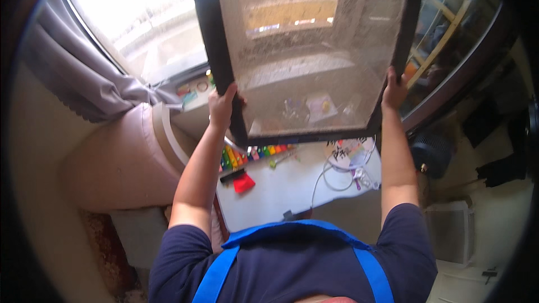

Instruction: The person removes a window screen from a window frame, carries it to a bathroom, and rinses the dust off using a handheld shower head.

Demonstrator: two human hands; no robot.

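A dark-framed window screen panel (pixel 243 122) with dusty mesh is held up before me, its upper end cut off by the picture's rim. My left hand (pixel 224 103) grips the left side of the frame, with the thumb on the near face. On the opposite side, my right hand (pixel 395 89) is closed around the frame a little higher up. Through the mesh I see a bright window opening and small items lying beyond. The panel's lower edge hangs over a white table (pixel 269 189).
On the table are a multicoloured xylophone (pixel 240 156), a red cloth item (pixel 244 183), a round fan-like item (pixel 349 153) and a cable. A grey curtain (pixel 84 63) and a pink padded headboard (pixel 122 164) stand left. A dark appliance (pixel 432 154) is at right.
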